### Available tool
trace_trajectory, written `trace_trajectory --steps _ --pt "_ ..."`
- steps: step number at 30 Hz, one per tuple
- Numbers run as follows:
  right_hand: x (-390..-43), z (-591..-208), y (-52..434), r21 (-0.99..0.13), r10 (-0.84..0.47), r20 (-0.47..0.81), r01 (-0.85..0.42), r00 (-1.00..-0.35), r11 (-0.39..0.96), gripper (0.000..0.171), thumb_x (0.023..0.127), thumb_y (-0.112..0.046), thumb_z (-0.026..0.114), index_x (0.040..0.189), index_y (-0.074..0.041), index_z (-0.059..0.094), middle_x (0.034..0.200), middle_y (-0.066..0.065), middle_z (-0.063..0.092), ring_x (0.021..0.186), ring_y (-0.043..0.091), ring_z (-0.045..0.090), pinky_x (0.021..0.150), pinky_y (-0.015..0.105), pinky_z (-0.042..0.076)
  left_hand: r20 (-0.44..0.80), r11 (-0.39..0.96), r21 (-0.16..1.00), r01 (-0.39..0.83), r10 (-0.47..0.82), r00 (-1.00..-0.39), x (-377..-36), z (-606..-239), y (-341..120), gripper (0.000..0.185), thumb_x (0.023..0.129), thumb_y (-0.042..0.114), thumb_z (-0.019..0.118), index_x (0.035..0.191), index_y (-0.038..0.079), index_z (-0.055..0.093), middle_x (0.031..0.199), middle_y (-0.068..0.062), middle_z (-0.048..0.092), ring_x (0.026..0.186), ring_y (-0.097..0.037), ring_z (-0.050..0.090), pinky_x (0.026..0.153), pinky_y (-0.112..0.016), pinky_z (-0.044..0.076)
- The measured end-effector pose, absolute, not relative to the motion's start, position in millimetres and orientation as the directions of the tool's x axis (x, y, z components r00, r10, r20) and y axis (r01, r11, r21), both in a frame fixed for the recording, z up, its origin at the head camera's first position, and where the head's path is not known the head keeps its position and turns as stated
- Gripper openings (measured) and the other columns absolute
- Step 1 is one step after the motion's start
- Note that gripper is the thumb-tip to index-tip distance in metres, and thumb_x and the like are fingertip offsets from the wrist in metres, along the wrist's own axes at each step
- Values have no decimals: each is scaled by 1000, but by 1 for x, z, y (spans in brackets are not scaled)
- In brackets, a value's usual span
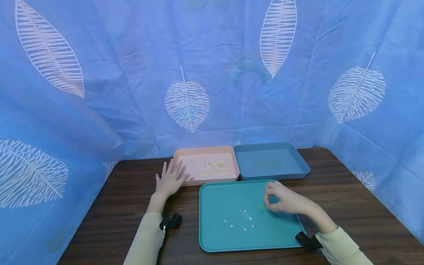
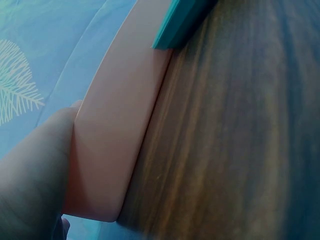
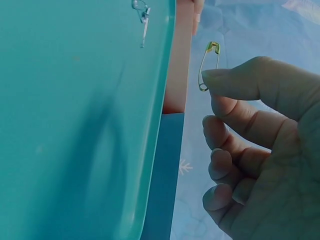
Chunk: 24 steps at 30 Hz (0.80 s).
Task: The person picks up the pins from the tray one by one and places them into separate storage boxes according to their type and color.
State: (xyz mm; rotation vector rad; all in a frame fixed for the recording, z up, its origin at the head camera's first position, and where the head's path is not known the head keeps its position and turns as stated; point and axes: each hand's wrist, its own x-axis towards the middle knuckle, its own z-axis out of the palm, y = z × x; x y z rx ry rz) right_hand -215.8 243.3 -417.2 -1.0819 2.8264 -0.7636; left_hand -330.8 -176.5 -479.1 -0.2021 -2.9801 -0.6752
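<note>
Gold-coloured, the safety pin point(image 3: 208, 65) sits pinched at the fingertips of the right hand point(image 1: 286, 200), fingers curled round it; the right wrist view shows the pin closed and hanging clear of any surface. In the head view the right hand hovers over the teal tray point(image 1: 215, 239) at about 2 o'clock of the tray's centre, near its far right corner.

The teal tray lies on the dark wooden bench point(image 1: 347, 206), nearest the person. Several small silver safety pins point(image 1: 246, 214) lie scattered on its floor, at roughly 8 o'clock from the right hand and apart from it. Their exact number cannot be told.

The pink tray point(image 1: 185, 154) stands at 11 o'clock from the teal tray, just beyond its far edge. A small cluster of gold safety pins point(image 1: 213, 169) rests inside it, towards the near side. The blue tray point(image 1: 303, 167) stands beside the pink tray, at 3 o'clock from it, the 2 walls touching or nearly so. What lies in it cannot be told.

The left hand point(image 1: 170, 178) lies flat on the bench with fingers straight and spread, holding nothing. Its fingertips touch the near left corner of the pink tray; the left wrist view confirms skin against the tray's outer wall.

Both forearms wear pale sleeves point(image 1: 147, 235), each with a black wrist mount point(image 1: 170, 222). A blue cloth with white leaf print point(image 1: 187, 105) surrounds the bench.
</note>
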Motion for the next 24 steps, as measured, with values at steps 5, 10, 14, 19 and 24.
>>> trace_trajectory --steps 5,10,14,19,24 --pt "-226 -412 236 -459 -618 130 -599 -776 656 22 86 -8 69 77 -25 59 92 -8 51 86 18 41 73 26 36 111 891 430 145 107 -988 -331 -478 -177 79 91 72 41 156 31 23 166 -8 3 152 -37 -6 109 -78 5" --pt "-238 -412 227 -455 -603 124 -585 -788 671 22 86 -8 69 76 -25 59 95 -6 53 90 20 44 76 31 39 104 888 436 148 113 -988 -330 -477 -177 80 91 72 41 156 31 22 166 -7 2 152 -37 -7 109 -78 4" --pt "-248 -413 219 -468 -603 131 -585 -787 662 20 87 -8 68 77 -24 60 96 -4 54 91 22 46 78 34 39 102 890 431 148 115 -988 -330 -477 -177 79 91 71 41 156 31 22 166 -7 1 152 -37 -7 109 -78 5" --pt "-261 -413 208 -485 -593 147 -580 -792 655 18 87 -8 68 77 -21 61 96 -2 54 91 25 46 79 35 39 105 888 436 147 112 -988 -331 -477 -177 78 92 70 41 156 31 22 167 -6 2 153 -36 -7 110 -77 5" --pt "-272 -413 195 -500 -594 143 -576 -791 647 17 88 -9 67 78 -21 62 98 0 54 94 27 46 80 37 39 115 885 441 150 110 -987 -331 -478 -177 78 91 70 43 156 32 22 166 -7 4 153 -36 -6 110 -77 5"
